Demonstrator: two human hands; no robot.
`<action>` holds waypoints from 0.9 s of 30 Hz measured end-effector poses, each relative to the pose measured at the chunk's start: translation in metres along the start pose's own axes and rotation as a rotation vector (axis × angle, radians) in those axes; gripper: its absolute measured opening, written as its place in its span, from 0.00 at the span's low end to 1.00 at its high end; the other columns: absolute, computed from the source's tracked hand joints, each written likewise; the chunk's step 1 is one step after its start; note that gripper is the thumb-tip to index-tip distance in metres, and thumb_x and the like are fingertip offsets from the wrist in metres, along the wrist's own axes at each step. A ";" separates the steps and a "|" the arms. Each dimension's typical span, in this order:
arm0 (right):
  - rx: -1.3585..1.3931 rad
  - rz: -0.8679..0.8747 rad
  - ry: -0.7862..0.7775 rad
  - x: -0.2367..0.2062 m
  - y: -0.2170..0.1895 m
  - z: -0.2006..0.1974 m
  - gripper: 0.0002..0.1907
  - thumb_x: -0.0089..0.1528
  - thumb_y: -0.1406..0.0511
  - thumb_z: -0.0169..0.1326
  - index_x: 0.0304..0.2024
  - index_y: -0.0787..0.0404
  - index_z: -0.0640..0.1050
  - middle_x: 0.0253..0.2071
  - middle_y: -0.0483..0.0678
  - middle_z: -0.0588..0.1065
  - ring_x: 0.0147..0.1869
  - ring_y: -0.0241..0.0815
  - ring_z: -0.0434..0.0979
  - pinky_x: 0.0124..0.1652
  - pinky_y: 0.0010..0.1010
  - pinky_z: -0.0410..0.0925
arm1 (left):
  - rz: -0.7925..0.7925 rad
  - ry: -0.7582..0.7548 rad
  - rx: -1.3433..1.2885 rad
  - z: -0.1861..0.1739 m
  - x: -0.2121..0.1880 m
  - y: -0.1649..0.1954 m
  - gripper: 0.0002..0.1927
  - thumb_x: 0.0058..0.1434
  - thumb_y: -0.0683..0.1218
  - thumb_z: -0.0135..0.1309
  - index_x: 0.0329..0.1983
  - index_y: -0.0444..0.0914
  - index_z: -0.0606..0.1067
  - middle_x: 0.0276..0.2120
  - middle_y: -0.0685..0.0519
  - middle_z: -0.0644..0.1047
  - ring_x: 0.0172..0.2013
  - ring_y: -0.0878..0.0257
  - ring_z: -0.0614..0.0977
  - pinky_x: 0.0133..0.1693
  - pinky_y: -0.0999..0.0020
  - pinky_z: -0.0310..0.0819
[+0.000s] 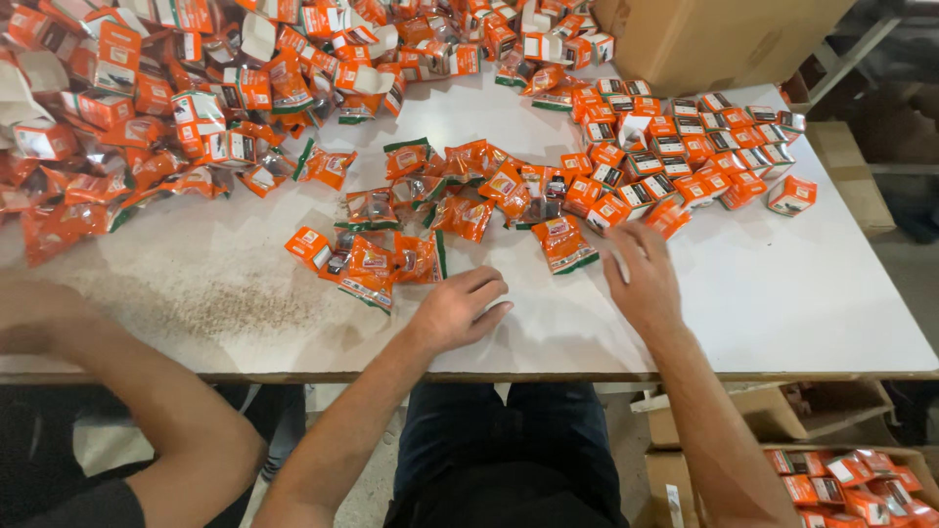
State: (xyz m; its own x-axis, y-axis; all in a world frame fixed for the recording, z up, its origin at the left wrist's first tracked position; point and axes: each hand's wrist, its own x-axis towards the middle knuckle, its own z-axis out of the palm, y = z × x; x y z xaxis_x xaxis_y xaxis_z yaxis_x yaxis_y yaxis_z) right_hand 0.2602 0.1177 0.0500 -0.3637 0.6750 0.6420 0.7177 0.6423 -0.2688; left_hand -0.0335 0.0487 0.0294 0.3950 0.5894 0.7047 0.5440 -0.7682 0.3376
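So the left hand (458, 308) is resting palm-down on the white worn surface (782, 293), fingers loosely curled, holding nothing, right beside a small cluster of shiny orange foil sachets (377, 259). The right hand (641, 274) is flat and spread too, fingertips touching a small orange cardboard box (668, 217) at the edge of the neat box rows (704, 147). Another person's arm (117, 372) leans in at the left. Big brown carton (714, 34) sits up top.
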 end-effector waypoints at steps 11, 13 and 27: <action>0.034 -0.048 -0.294 0.011 -0.018 0.046 0.20 0.60 0.55 0.61 0.50 0.57 0.80 0.43 0.53 0.72 0.57 0.57 0.70 0.57 0.51 0.64 | -0.425 0.383 0.727 -0.078 -0.027 -0.035 0.20 0.61 0.46 0.63 0.55 0.38 0.76 0.54 0.41 0.72 0.53 0.44 0.75 0.51 0.50 0.69; 0.100 0.040 -0.323 -0.001 -0.018 0.044 0.12 0.59 0.57 0.63 0.42 0.54 0.81 0.38 0.51 0.72 0.53 0.55 0.71 0.57 0.50 0.64 | -0.568 0.300 1.092 -0.113 -0.049 -0.050 0.24 0.54 0.55 0.64 0.53 0.42 0.79 0.52 0.39 0.74 0.50 0.43 0.75 0.47 0.48 0.70; 0.410 0.233 -0.232 -0.018 -0.026 0.030 0.21 0.65 0.72 0.49 0.61 0.58 0.73 0.39 0.48 0.81 0.35 0.47 0.80 0.39 0.36 0.73 | -1.015 0.119 0.278 -0.161 -0.062 -0.123 0.29 0.52 0.45 0.66 0.59 0.42 0.75 0.53 0.46 0.77 0.48 0.47 0.81 0.52 0.54 0.74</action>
State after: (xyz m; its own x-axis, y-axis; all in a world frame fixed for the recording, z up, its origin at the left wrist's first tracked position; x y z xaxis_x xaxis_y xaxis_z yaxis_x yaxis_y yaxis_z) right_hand 0.2310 0.0997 0.0238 -0.3772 0.8496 0.3685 0.5207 0.5236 -0.6743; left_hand -0.2441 0.0662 0.0444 -0.4068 0.8831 0.2336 0.7348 0.1644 0.6580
